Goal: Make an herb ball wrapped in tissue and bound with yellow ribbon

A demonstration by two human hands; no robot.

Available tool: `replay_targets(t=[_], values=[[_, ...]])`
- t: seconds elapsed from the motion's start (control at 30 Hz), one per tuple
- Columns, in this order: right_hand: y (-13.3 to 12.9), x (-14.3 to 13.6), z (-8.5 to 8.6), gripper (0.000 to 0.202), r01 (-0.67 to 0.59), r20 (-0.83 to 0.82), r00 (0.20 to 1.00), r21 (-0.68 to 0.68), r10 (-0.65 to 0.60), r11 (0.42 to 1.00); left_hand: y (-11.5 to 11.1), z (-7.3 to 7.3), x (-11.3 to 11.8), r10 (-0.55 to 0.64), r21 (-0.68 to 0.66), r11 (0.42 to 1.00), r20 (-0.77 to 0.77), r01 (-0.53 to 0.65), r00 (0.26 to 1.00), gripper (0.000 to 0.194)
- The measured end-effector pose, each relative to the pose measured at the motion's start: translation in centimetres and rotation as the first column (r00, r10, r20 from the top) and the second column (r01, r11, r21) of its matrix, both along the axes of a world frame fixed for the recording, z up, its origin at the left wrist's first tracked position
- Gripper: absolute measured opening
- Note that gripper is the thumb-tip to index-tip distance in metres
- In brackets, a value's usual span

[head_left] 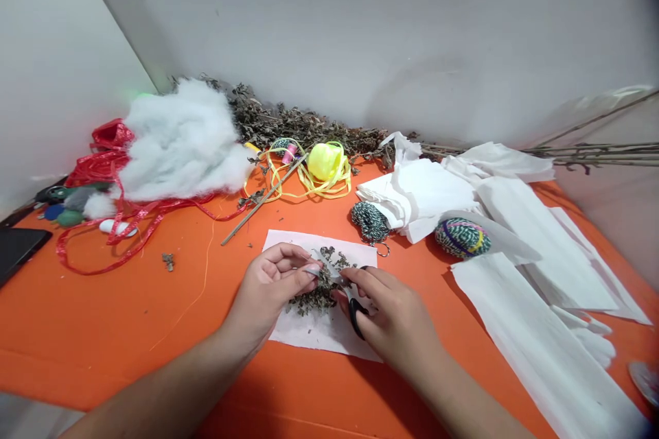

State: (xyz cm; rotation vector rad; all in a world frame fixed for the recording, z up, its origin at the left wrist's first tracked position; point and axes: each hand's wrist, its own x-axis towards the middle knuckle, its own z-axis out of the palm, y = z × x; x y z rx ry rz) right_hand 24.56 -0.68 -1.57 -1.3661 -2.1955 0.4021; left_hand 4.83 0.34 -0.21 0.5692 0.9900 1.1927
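Observation:
My right hand (388, 302) grips a pair of scissors (355, 315) by its black handles, with the metal blades pointing to the upper left. Close to the blade tips, my left hand (278, 281) is closed in a pinch of thumb and fingers; what it pinches is too small to make out. Below both hands lies a heap of crumbled dried leaves (314, 298), spread over a white square of cloth or paper (340, 345). The hands hide part of the heap and of the square.
White fluffy stuffing (180, 144) and red ribbon (97, 168) occupy the left. Dried leafy stems (298, 125) line the wall behind yellow ribbon (327, 163) and a stick (262, 202). White sheets (546, 240), a green-white cord bundle (369, 223) and a wound ball (463, 238) lie right.

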Motion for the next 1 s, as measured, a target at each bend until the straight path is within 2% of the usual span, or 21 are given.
replay_targets(t=[0.43,0.7,1.0], values=[[0.14,0.44,-0.62,0.024,-0.019,-0.022,1.0,-0.005,0.019,1.0,-0.12,0.12,-0.13,-0.003,-0.031,1.0,0.0,0.003,1.0,0.026],[0.22,-0.07,0.04,0.017,-0.004,-0.06,0.998,-0.014,0.004,1.0,0.14,0.16,-0.33,0.022,-0.089,0.996,0.102,-0.013,0.995,0.02],[0.19,0.07,-0.25,0.025,-0.032,-0.038,0.999,-0.002,0.032,0.999,-0.03,-0.07,-0.01,-0.076,-0.194,0.975,0.166,0.108,0.983,0.016]])
